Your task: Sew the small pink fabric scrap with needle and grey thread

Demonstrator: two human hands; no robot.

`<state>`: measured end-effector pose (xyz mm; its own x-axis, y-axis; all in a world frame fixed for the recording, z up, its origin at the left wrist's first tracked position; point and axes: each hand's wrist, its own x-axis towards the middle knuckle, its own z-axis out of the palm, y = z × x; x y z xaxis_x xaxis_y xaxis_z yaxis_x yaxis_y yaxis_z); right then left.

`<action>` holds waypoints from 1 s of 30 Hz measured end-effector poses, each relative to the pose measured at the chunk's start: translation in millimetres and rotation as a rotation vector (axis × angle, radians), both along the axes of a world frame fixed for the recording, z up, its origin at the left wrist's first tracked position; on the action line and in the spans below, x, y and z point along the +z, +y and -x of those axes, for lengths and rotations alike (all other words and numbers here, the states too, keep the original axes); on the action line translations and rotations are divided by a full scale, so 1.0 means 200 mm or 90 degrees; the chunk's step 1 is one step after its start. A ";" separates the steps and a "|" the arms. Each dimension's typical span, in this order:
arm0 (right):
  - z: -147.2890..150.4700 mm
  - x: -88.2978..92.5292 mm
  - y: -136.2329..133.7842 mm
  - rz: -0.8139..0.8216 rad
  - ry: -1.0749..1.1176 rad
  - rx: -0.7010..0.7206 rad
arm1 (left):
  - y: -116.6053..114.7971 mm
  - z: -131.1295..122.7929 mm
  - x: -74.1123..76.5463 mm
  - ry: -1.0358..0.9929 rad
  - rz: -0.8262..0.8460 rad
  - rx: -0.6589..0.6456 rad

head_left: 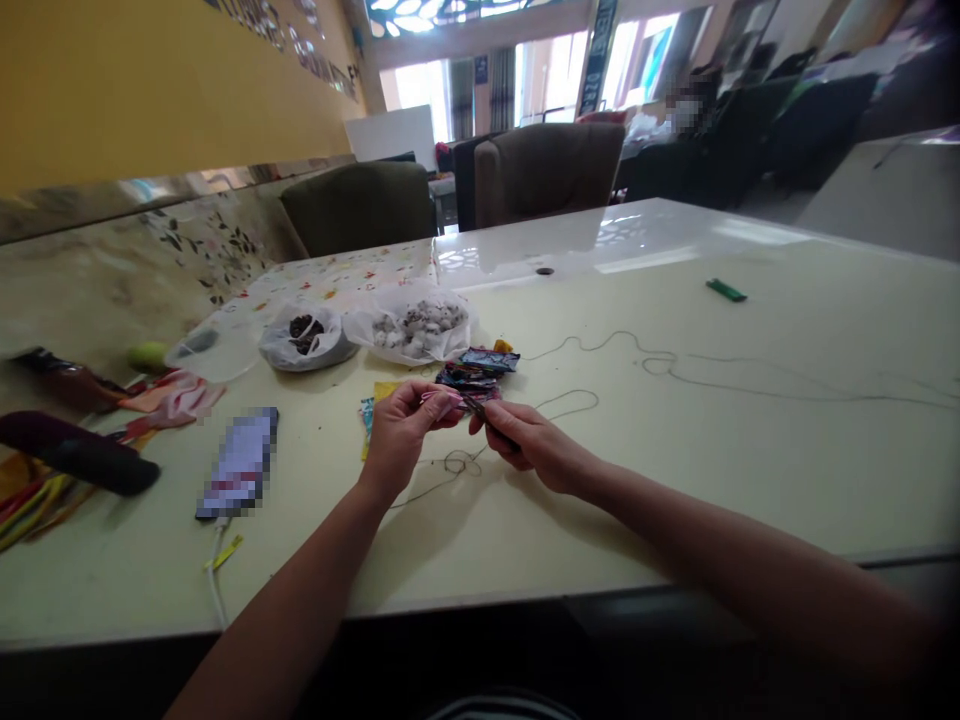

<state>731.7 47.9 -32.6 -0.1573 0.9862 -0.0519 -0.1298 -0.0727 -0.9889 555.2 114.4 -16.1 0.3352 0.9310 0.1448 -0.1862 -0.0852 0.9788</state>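
My left hand (409,425) pinches a small pink and white strip (441,400), perhaps folded fabric or a wrapper. My right hand (529,440) is closed around dark scissors (474,404), whose blades point left and meet the strip's right side. The fingers cover most of the handles. Just beyond both hands lies a pile of shiny dark wrappers (480,370). A yellow and blue packet (367,425) shows partly behind my left hand. Thin dark thread (459,462) loops on the table beneath the hands.
Two plastic bags stand behind: one with dark pieces (306,332), one with whitish lumps (420,325). A phone (240,460) on a white cable (216,570) lies left, near a dark cylinder (82,455) and pink cloth (176,400). Thread runs right across the table (675,470); a green lighter-like object (726,290) lies farther back.
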 end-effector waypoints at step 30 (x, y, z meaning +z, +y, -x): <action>-0.06 0.06 0.00 -0.037 -0.013 -0.076 | 0.02 0.01 -0.01 -0.036 0.019 0.035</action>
<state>744.5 47.8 -21.5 -0.0387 0.9992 0.0042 -0.1135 -0.0002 -0.9935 553.8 117.6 -18.9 0.2753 0.9520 0.1341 -0.2369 -0.0680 0.9691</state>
